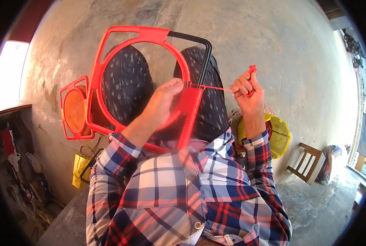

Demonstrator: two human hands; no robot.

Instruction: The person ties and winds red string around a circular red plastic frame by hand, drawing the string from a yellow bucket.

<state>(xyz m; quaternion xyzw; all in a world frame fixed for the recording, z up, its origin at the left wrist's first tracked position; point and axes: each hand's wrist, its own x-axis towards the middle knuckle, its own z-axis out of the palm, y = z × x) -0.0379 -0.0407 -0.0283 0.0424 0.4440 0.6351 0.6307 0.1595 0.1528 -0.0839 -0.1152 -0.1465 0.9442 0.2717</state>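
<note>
The left hand [164, 100] is pinching the red-wrapped frame [150, 74]; just beside it, the raised right hand [246, 92] is fisting the taut red cord [215, 87].

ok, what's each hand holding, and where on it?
Left hand grips the red-wrapped metal frame at its right side bar, where the wrapping ends. Right hand pinches the red cord, pulled taut from the frame, with its loose end above the fist.

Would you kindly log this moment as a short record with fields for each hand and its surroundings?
Left hand: pressed on the red cord-wrapped metal frame, at the wrapped edge.
Right hand: grip shut on a taut red cord running to the frame.
Frame state: top right corner is bare black metal.
Nearby: smaller red frame with orange disc, yellow bag, wooden chair.
</note>
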